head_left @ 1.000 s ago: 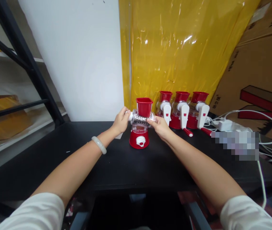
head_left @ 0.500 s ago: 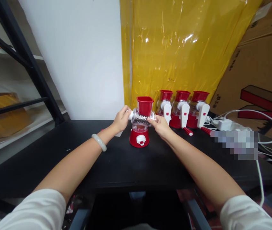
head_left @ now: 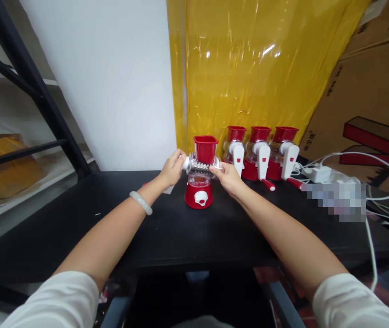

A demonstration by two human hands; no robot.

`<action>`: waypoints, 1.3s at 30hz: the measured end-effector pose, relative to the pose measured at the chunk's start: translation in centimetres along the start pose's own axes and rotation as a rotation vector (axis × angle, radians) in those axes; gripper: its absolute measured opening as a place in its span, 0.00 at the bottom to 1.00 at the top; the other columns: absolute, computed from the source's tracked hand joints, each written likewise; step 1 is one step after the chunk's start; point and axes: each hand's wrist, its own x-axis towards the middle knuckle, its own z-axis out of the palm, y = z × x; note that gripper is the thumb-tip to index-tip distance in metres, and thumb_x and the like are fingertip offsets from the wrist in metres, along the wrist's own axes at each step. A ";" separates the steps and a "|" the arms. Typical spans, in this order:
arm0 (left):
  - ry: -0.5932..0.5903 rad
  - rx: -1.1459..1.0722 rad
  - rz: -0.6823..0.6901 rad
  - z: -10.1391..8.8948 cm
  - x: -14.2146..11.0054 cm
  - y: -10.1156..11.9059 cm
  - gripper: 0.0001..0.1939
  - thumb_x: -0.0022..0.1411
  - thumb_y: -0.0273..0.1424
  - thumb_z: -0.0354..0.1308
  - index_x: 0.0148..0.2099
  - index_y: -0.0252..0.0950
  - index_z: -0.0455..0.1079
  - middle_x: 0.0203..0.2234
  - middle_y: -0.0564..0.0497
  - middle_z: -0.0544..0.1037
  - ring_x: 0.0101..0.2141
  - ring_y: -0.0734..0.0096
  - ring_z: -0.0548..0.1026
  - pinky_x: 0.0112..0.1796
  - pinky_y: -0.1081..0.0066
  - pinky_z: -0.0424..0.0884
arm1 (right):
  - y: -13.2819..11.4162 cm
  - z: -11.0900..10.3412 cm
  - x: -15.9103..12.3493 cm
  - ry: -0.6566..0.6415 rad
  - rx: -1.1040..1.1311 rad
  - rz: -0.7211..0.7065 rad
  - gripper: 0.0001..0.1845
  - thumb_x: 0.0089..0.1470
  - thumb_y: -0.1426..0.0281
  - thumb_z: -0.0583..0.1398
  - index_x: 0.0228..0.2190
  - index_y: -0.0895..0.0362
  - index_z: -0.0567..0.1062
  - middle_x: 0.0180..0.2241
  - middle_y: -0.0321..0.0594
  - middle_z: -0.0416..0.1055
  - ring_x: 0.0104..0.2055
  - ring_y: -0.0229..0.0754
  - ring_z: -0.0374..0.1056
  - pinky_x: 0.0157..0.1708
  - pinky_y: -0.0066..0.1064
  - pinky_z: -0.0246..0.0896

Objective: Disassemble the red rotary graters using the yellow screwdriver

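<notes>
The left hand (head_left: 173, 169) closes its fingers around the white end piece (head_left: 185, 163) of the rotary grater (head_left: 199, 174), hiding much of that piece's shape. Opposite, the right hand (head_left: 228, 177) pinches the far end of the clear barrel (head_left: 216, 165), thumb against its near side; its other fingertips are hard to make out behind the plastic. Between the two grips, the metal drum (head_left: 199, 168), studded with small raised teeth, shows through the barrel, its ends obscured. The grater stands upright on the black table (head_left: 187, 237), its glossy, square-mouthed red hopper (head_left: 205, 149) rising above the grips, and its rounded red base (head_left: 194, 196) with a white knob (head_left: 201, 198) directly below them. A pale flat piece (head_left: 168, 189) lies partly covered by the left wrist, which wears a smooth, milky bangle (head_left: 141, 203). Just beyond the right hand, three similar graters (head_left: 263, 157) stand in a row with white cranks, the nearest one's lower part hidden by that hand. Farther right, white cables (head_left: 372, 246) run past a pixelated, unreadable patch. Behind the grips are shiny, creased yellow wrapping (head_left: 249, 68) and a smooth white panel (head_left: 112, 82); the cardboard box (head_left: 372, 100) at far right is cut off.
</notes>
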 end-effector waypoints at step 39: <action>-0.017 -0.184 -0.048 0.0 0.5 0.0 0.14 0.63 0.39 0.47 0.37 0.34 0.67 0.13 0.59 0.62 0.10 0.76 0.59 0.12 0.75 0.54 | -0.2 0.1 -0.3 -0.017 -0.029 0.008 0.28 0.38 0.46 0.66 0.29 0.58 0.74 0.30 0.41 0.76 0.35 0.44 0.71 0.38 0.35 0.65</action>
